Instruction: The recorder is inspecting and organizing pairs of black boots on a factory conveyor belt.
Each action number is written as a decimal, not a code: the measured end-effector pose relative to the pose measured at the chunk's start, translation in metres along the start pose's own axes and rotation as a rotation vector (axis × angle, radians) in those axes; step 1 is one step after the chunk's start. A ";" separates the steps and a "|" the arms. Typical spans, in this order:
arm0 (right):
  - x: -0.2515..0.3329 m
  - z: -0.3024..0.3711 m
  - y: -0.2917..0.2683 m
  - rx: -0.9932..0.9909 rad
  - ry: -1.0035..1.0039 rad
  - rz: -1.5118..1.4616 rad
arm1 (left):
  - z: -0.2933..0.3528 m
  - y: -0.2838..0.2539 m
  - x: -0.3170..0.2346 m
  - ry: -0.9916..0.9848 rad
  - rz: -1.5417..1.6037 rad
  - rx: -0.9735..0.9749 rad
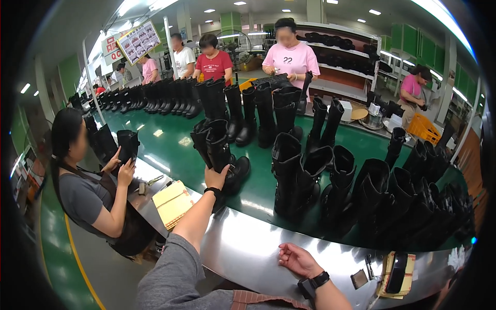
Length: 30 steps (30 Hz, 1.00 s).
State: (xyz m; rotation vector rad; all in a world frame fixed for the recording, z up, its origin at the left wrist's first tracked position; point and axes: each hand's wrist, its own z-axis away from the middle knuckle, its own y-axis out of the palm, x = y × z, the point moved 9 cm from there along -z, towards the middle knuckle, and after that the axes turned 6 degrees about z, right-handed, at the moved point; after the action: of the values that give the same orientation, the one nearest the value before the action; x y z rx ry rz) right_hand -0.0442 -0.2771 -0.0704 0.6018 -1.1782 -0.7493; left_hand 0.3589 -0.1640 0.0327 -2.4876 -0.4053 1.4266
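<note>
My left hand [216, 177] reaches forward and grips the lower shaft of a tall black boot [219, 146] with a buckle strap. That boot stands close against another black boot [200, 138], whose lower part is hidden. Both are at the near edge of the green table surface [243, 199]. Above the steel ledge [237, 240], my right hand [299, 261] is held palm up, its fingers loosely curled and holding nothing. To the right of the held boot rises a buckled tall boot [285, 173], one of several in a tight group.
Rows of black boots [175, 98] line the table's far side. A yellow packet [173, 204] lies left of my forearm; a dark case [396, 271] rests on yellow papers at right. A co-worker [93, 186] at left handles a boot; other people work across the table.
</note>
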 end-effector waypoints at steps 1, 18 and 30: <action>0.001 0.000 0.002 0.023 -0.011 -0.013 | 0.004 0.000 -0.004 0.064 0.040 0.004; 0.001 -0.002 0.009 0.089 -0.078 0.038 | 0.182 0.034 -0.190 0.452 0.116 0.507; 0.016 0.007 0.009 -0.084 -0.163 0.248 | 0.145 0.073 -0.185 0.132 0.115 0.254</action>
State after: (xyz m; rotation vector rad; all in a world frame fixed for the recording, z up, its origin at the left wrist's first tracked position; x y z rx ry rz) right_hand -0.0458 -0.2842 -0.0525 0.3213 -1.3362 -0.6413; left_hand 0.1523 -0.2879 0.0845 -2.4107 -0.0514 1.2559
